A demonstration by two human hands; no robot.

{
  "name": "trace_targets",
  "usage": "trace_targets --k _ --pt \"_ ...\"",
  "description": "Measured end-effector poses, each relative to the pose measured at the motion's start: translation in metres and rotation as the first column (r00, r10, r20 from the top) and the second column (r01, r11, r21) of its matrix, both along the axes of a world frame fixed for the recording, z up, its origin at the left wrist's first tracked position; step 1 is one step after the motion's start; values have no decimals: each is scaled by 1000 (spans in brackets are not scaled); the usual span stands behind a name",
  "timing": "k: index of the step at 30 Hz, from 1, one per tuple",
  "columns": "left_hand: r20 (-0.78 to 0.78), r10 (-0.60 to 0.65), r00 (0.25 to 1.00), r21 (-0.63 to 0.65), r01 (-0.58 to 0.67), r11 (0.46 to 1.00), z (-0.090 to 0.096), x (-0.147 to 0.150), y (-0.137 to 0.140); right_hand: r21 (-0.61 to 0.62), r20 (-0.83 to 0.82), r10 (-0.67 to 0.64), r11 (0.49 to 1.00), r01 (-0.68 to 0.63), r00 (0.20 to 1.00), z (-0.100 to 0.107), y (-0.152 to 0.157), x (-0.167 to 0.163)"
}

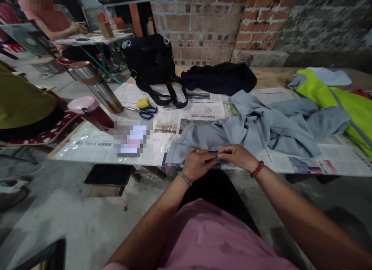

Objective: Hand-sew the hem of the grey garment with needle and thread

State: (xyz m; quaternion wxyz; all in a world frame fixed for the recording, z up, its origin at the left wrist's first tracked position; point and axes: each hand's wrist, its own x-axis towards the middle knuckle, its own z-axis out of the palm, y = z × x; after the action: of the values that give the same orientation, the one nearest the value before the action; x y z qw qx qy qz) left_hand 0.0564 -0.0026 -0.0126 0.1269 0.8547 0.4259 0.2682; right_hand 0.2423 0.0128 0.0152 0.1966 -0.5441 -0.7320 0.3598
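At the table's front edge, a grey garment (221, 132) spreads in loose folds over newspaper. My left hand (197, 162) rests over its near left end, fingers closed in a pinch on the cloth. A green bead bracelet is on that wrist. Close beside it, my right hand (236, 155) pinches with thumb and fingertips, almost meeting the left fingertips. What lies in that pinch is too small to make out. A dark strip shows between the two hands. Red beads circle my right wrist.
Newspaper under clear plastic covers the table (139, 92). Left are a steel flask (99, 90), a red tumbler (94, 117), scissors (147, 113) and a lit phone (133, 140). Behind are a black backpack (149, 61) and dark cloth (221, 77); right, a yellow vest (334, 97). People sit left.
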Motion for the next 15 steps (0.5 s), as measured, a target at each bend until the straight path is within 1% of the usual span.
trace_targets --k 3,5,7,9,11,13,14,15 --pt "-28 -5 1000 -2 5 1000 1 0 0 6 -77 -63 998 64 995 3 0 -2" --pt "-49 -26 998 -11 25 1000 2 0 1 -38 -174 -162 987 158 971 3 0 -5" --pt "-50 -29 998 -27 28 999 2 0 2 -100 -308 -270 963 251 912 1 1 -8" --pt "-38 -17 999 -47 15 999 2 -1 3 -164 -428 -353 936 313 832 -1 3 -10" --pt "-30 -20 999 -66 18 998 1 -2 4 -208 -500 -418 908 363 758 -3 7 -10" --pt "-25 -36 999 -86 34 996 1 -2 4 -211 -531 -447 892 399 720 -1 11 -8" --pt "-21 -40 999 -96 38 995 1 -3 5 -193 -534 -437 896 399 724 1 14 -6" --pt "-17 -38 999 -107 36 994 1 -3 6 -163 -527 -409 909 384 745 4 16 -4"
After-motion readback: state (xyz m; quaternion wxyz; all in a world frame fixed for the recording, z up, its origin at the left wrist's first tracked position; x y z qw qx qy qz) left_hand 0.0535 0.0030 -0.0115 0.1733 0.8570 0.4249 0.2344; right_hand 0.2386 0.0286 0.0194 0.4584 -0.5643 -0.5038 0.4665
